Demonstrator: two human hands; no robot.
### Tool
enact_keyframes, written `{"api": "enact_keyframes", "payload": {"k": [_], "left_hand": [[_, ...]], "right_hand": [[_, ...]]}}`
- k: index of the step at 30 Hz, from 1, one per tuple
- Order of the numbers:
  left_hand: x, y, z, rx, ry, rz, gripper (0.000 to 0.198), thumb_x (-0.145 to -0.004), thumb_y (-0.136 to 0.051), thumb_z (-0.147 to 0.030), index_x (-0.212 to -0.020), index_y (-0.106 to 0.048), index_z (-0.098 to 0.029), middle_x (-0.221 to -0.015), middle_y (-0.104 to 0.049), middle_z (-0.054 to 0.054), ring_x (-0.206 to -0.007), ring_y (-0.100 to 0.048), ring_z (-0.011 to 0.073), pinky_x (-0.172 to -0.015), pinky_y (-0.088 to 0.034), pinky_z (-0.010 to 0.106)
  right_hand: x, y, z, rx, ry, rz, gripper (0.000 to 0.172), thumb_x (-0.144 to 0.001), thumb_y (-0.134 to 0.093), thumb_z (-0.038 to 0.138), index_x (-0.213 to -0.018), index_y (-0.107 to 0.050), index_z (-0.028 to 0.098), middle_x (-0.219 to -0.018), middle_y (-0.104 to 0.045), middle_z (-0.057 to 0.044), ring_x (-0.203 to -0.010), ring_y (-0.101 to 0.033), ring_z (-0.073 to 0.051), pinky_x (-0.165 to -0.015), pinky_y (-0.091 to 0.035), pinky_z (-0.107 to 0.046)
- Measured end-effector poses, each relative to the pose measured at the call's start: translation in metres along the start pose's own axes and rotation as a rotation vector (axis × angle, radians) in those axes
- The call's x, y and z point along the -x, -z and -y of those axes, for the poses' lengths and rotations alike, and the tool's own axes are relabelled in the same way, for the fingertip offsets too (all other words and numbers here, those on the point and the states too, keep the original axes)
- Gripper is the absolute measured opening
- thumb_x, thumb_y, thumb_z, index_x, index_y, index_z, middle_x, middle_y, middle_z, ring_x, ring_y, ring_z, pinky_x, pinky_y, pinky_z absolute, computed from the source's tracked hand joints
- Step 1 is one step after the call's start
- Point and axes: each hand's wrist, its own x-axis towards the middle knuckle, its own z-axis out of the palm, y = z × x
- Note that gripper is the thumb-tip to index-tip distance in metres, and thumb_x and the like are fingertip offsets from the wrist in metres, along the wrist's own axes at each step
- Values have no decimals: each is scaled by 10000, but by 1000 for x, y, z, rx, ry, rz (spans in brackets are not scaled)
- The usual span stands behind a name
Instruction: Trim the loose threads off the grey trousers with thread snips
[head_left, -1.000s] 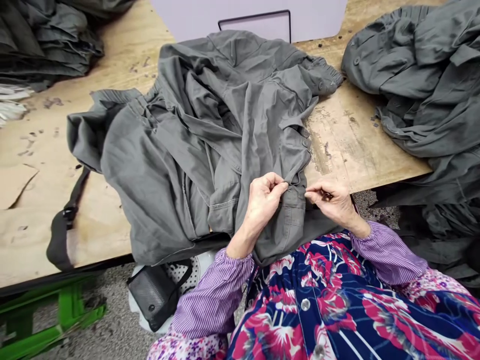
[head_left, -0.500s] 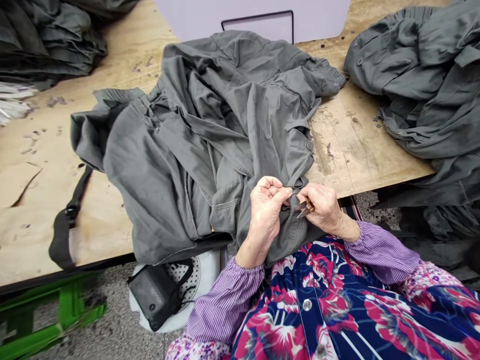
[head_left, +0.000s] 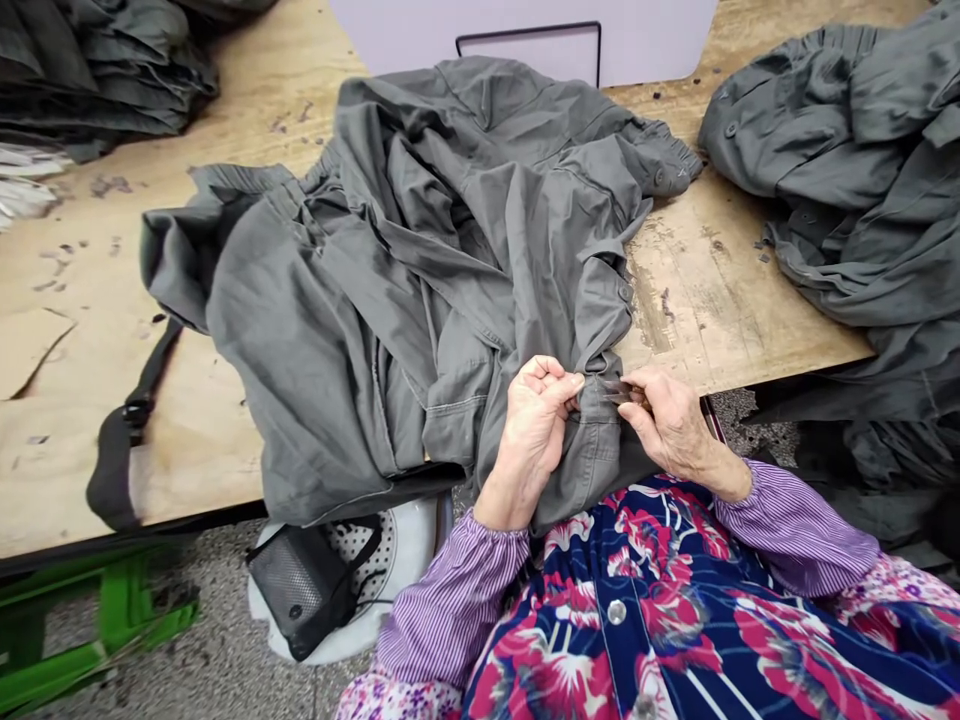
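Observation:
A grey garment with buttons and gathered elastic edges lies rumpled over the table, its near edge hanging toward my lap. My left hand is closed, pinching a fold of it between thumb and fingers close to the table's front. Just to the right, my right hand is closed around small thread snips. The snips' blades point left, at the pinched cloth, and are slightly blurred. Whether they touch the fabric I cannot tell.
Grey garments are heaped at the right and at the back left. A black strap with a buckle hangs over the table's front edge. Below, a black mesh bag sits on a white stool. A lilac panel stands behind.
My right hand has moved slightly right, away from the left, and the snips have turned to point left at the cloth. My left hand keeps its pinch. The whole view has shifted a little.

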Motion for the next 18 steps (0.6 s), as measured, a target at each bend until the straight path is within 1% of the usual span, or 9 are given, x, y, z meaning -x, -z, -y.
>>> {"api": "enact_keyframes", "payload": {"k": [3, 6, 8, 10, 12, 13, 15, 17, 18], "left_hand": [[0, -1, 1, -20, -5, 5, 334, -539, -718, -136, -715, -438, -174, -501, -498, -88, -436, -448, 31, -464, -358, 149], [-2, 3, 0, 2, 3, 8, 336, -531, -710, -122, -722, -440, -176, -524, -503, -87, -459, -461, 31, -480, -366, 150], [-5, 9, -2, 43, 26, 14, 333, -523, -696, -104, -722, -440, -179, -559, -511, -84, -491, -480, 30, -505, -381, 148], [-8, 16, -6, 81, 63, 11, 318, -530, -676, -97, -732, -446, -184, -595, -508, -84, -518, -493, 28, -535, -399, 149], [-11, 22, -9, 98, 90, -13, 299, -552, -658, -100, -756, -458, -188, -609, -492, -89, -522, -493, 23, -555, -410, 147], [-12, 23, -10, 101, 95, -26, 293, -564, -652, -101, -769, -463, -190, -609, -486, -91, -520, -491, 19, -561, -412, 144], [-12, 25, -10, 118, 97, -39, 297, -571, -648, -93, -784, -467, -191, -610, -479, -97, -520, -489, 11, -570, -412, 134], [-13, 25, -9, 138, 99, -31, 312, -566, -651, -85, -794, -467, -192, -614, -478, -101, -525, -488, 7, -574, -410, 126], [-13, 25, -8, 142, 99, -23, 321, -563, -656, -86, -801, -469, -193, -624, -482, -101, -533, -490, 7, -574, -409, 123]], "right_hand": [[-7, -3, 3, 97, 53, 48, 144, -895, -437, 278, -924, -521, 165, -770, -586, -65, -705, -540, -183, -634, -419, -299], [-11, -4, 2, 70, 23, 49, 141, -896, -439, 265, -859, -539, 173, -741, -590, -50, -700, -549, -170, -641, -409, -286], [-11, -1, -2, -50, -87, -22, 136, -897, -433, 254, -852, -539, 181, -759, -596, -36, -706, -559, -148, -654, -414, -265], [-9, 2, -7, -224, -255, -101, 132, -893, -441, 282, -894, -531, 186, -789, -592, -23, -695, -554, -124, -641, -419, -244], [-7, 3, -11, -400, -418, -109, 176, -866, -486, 339, -940, -520, 183, -775, -571, -8, -654, -532, -107, -594, -410, -226], [-6, 2, -11, -476, -479, -84, 212, -844, -516, 363, -947, -518, 178, -743, -554, 4, -626, -516, -99, -572, -403, -219], [-4, -3, -10, -591, -564, 7, 254, -806, -558, 377, -942, -520, 166, -670, -513, 29, -574, -490, -87, -546, -392, -213], [-5, -13, -6, -638, -597, 111, 241, -787, -573, 350, -923, -523, 157, -623, -483, 47, -537, -471, -78, -531, -381, -208], [-6, -18, -4, -639, -591, 161, 206, -785, -567, 331, -884, -525, 155, -608, -473, 51, -527, -461, -75, -520, -370, -204]]}}
